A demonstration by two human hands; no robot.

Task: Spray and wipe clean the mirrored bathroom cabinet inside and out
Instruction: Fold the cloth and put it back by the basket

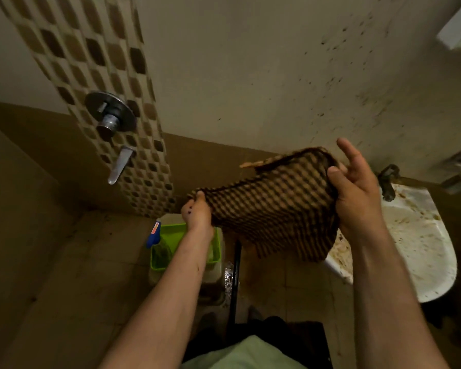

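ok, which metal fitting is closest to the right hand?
The grimy sink tap, just beside the right hand holding the checked cloth. The round valve and lever handle sit far off on the mosaic strip, beyond the left hand.

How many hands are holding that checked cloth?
2. The left hand pinches the left end of the checked cloth, above the green tub; the right hand grips its right end, beside the stained sink. No others show.

Left hand [197, 213], right hand [357, 195] (gripping cloth [272, 209])
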